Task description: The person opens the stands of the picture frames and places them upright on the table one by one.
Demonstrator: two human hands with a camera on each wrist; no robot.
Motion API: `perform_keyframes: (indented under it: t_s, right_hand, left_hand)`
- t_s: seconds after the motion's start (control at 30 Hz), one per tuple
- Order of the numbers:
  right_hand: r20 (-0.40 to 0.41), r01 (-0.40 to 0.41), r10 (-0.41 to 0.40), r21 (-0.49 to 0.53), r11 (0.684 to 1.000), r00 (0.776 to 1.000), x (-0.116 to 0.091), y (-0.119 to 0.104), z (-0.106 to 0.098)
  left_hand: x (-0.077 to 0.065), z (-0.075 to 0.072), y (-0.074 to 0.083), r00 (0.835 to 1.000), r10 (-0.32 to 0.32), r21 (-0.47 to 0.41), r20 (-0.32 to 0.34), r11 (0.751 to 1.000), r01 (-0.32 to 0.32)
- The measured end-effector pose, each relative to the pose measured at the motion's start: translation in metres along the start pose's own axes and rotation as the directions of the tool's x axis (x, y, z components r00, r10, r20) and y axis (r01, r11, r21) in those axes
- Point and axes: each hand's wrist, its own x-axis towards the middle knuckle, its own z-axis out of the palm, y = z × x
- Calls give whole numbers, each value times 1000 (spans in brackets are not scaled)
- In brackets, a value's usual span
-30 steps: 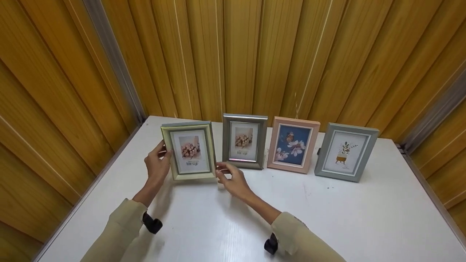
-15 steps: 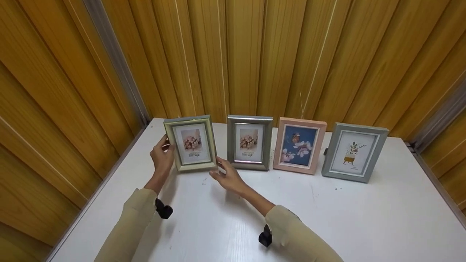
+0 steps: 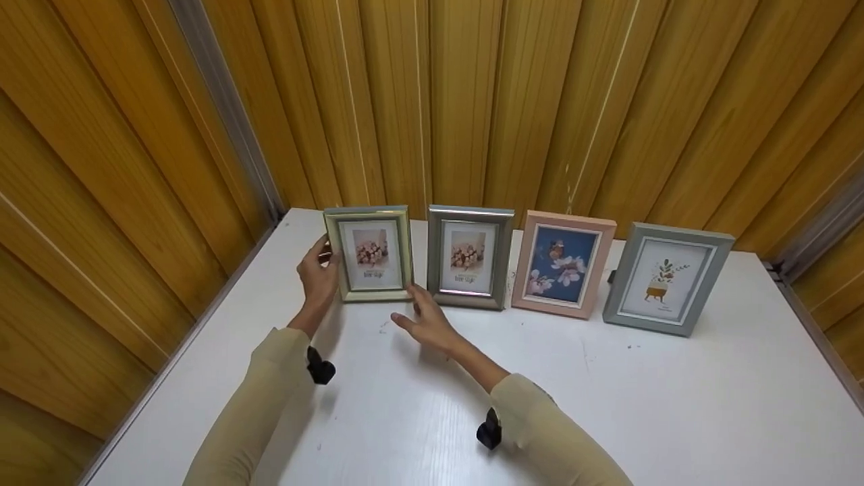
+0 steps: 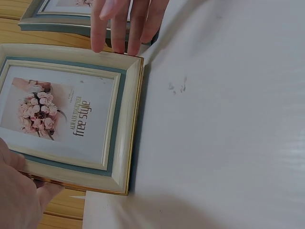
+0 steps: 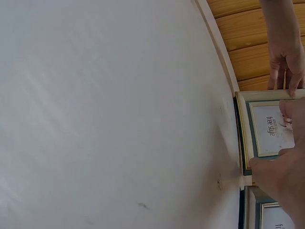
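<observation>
A cream-gold picture frame (image 3: pixel 374 253) with a rose bouquet print stands upright at the left end of a row of frames. My left hand (image 3: pixel 318 278) grips its left side, thumb at the front edge and fingers reaching behind. At the lower right corner, the fingertips of my right hand (image 3: pixel 433 327) touch the edge, with the thumb held away. In the left wrist view, straight right-hand fingers (image 4: pixel 136 26) lie along the side of the cream-gold frame (image 4: pixel 121 109). The frame's back is hidden.
To the right stand a dark silver frame (image 3: pixel 436 260) with the same print, a pink frame (image 3: pixel 605 263) with blossoms and a grey-green frame (image 3: pixel 702 287) with a potted plant. All rest on a white table (image 3: pixel 661 412) before a wood-panelled wall (image 3: pixel 452 101).
The cream-gold frame has moved back and straightened into line with the others. My right hand's fingers have loosened from a pinch at its corner and spread. The view has shifted slightly.
</observation>
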Motion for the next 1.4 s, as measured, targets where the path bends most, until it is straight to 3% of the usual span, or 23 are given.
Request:
perform_keyframes:
  t_s: [0.3,0.57,0.73,0.83,0.9,1.0,1.07,1.2,1.3,1.4]
  right_hand:
    - [-46,-17,17,-6,1000,999,-4,2,-4]
    - [-19,-43,43,26,999,999,-9,-2,-6]
    - [7,-30,30,100,995,1000,-12,-7,-15]
    - [-21,-22,24,90,996,999,-17,-8,-25]
    - [-27,-15,16,63,998,1000,-23,-8,-33]
    - [-26,19,-19,13,1000,999,-32,-6,-50]
    - [-25,42,-42,-20,999,999,-39,-4,-64]
    - [-52,40,-45,-101,994,998,-53,1,-101]
    - [-92,0,-13,-149,989,996,-66,8,-130]
    - [-136,-34,7,-197,980,991,-82,18,-155]
  left_hand:
    - [1,4,3,996,14,65,84,998,-20]
    - [1,2,3,995,1,91,102,996,-10]
    - [6,-3,1,994,-21,158,109,987,4]
    - [7,-6,1,995,-25,202,92,979,6]
    - [6,-6,1,997,-2,241,79,970,-17]
    - [3,-6,3,993,107,327,56,937,-120]
    - [1,-5,5,975,216,390,59,894,-222]
    - [-5,1,12,899,419,445,128,786,-430]
    - [-10,10,16,840,501,429,209,725,-539]
    - [-19,20,17,797,528,405,291,687,-603]
